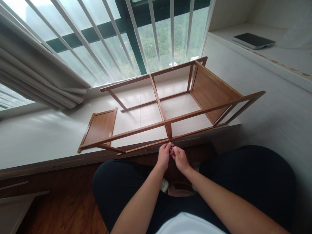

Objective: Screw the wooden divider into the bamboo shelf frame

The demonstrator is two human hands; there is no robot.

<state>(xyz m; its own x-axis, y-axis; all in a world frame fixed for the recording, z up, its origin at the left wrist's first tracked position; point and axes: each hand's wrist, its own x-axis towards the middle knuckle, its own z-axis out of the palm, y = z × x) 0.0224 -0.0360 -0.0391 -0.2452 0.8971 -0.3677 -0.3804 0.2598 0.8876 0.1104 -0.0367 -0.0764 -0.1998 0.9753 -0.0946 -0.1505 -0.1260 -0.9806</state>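
Note:
A brown wooden shelf frame (158,125) lies on its side along the white window ledge, with a wooden panel (216,91) fitted between its rails at the right end. My left hand (164,156) is closed in a pinch at the near lower rail, just beneath the middle crosspiece (168,130). Beside it, nearly touching, my right hand (180,159) pinches a thin, shiny metal piece (172,146), too small to name surely. Whatever sits between the left fingertips is hidden. Another wooden panel (99,127) rests flat on the ledge under the frame's left end.
The white ledge (58,130) runs beneath a barred window (156,35). A grey curtain (36,65) hangs at the left. On the right shelf lies a dark flat device (253,40). My knees are close to the ledge's front, above a wooden floor (65,201).

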